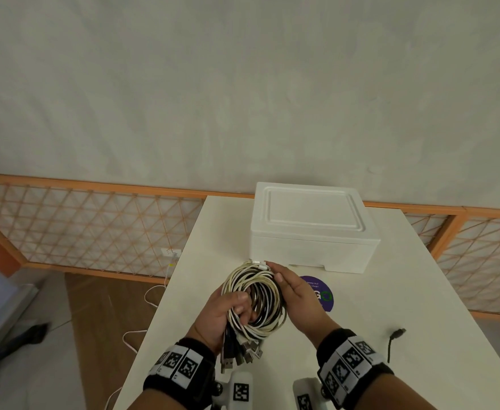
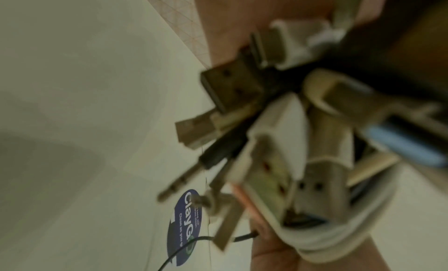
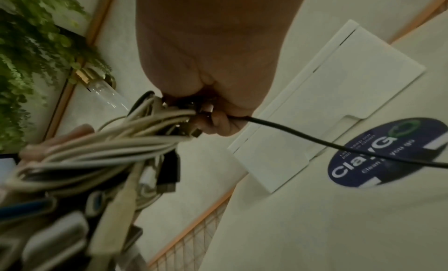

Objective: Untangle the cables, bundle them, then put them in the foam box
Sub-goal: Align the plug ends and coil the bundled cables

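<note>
Above the white table [image 1: 420, 291], you hold a coil of white and black cables [image 1: 254, 294] between both hands, just in front of the foam box [image 1: 311, 229]. Your left hand [image 1: 222, 315] has its fingers and thumb curled round the near side of the coil, where the USB plugs [image 1: 243, 352] hang in a loose fan below your grip. Your right hand [image 1: 299, 300] lies along the coil's right edge with fingers mostly straight in the head view; the right wrist view shows fingers pinching one black cable [image 3: 315, 139] that trails off toward the tabletop.

That trailing black cable is the likely snag: its free plug [image 1: 398, 333] lies on the table well to your right, and lifting the coil before it is wound in could drag it or pull loops loose. Nothing visibly ties the coil, so easing your left grip would probably let it spring open and the plugs tangle.

The foam box has its lid [image 1: 311, 208] seated, so its contents cannot be seen, and a hand must be freed to open it. The purple round sticker [image 1: 325, 294] lies beside your right hand.
</note>
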Motion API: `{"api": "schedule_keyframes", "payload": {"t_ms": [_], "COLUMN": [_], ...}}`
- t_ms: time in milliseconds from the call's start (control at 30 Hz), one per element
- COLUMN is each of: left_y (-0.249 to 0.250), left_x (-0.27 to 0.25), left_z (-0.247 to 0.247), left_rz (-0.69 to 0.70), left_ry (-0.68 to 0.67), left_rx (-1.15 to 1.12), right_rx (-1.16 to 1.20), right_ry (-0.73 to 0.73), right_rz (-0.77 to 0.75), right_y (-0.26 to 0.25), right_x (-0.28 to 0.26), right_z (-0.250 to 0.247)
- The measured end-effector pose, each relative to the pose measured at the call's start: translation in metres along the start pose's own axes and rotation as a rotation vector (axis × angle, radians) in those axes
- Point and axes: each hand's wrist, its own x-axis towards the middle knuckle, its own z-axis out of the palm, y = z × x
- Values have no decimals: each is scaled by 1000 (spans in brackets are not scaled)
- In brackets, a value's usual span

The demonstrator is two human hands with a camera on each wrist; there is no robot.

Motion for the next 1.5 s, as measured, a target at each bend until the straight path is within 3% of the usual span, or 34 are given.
{"api": "schedule_keyframes", "payload": {"t_ms": [167,400,500,600,800,900,967,1100,1367,1433,1500], "left_y": [0,5,6,7,12,13,14,8,6,2,0], "left_x": [2,8,13,14,12,10,9,10,5,4,-2], "left_z": [4,-3,-3,-5,-15,-17,-14,-7,7,9,10], "left_rz": [6,-50,-34,-16,36,17,24,19,-53,-70,-76], "left_ry": [39,150,246,353,520,540,560,569,366,316,292], "left_rx": [-49,-202,-246,-208,-158,-152,-91,314,838,904,818], "right_rx": [-394,-967,-1136,-1255,-1282,-1287,-1301,-1324,-1297,-1300,-1330], "right_ry": [51,-213,-389,-436,-381,-363,-377,-431,-470,-468,-446], "right_rz": [-70,61,51,11,82,86,32,-174,-375,-409,-443], "right_y": [12,23,19,8,-2,-12,-21,-42,-68,-73,-78], "right_x": [-13,-23,-28,-26,-15,-12,-13,-18,-15,-9,-4], "right_z": [-4,8,21,21,6,3,5,18,16,15,12]}}
